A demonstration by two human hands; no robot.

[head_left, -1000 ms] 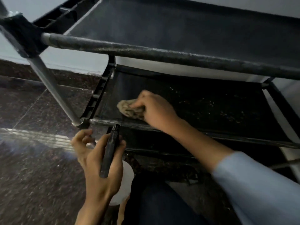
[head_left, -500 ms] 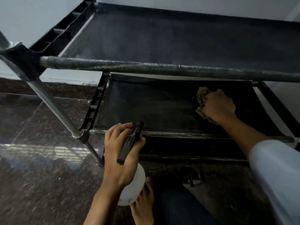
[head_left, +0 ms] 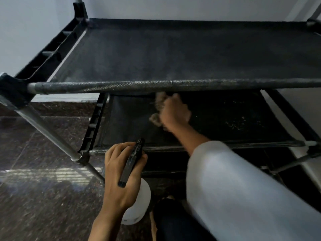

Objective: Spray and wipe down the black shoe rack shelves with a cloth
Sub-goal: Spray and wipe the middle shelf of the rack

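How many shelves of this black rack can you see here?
2 clearly. The upper shelf spans the top of the view; the lower shelf sits beneath it, where the right hand presses the cloth. More may lie below, hidden in darkness.

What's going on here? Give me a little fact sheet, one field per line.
activity: wiping a shoe rack
left hand: gripping a spray bottle, black nozzle aimed at the rack
right hand: pressing a cloth on the lower shelf, blurred
lower shelf: pale specks on its right part
upper shelf: bare, dull grey patches
front bar: speckled white
floor: dark polished stone
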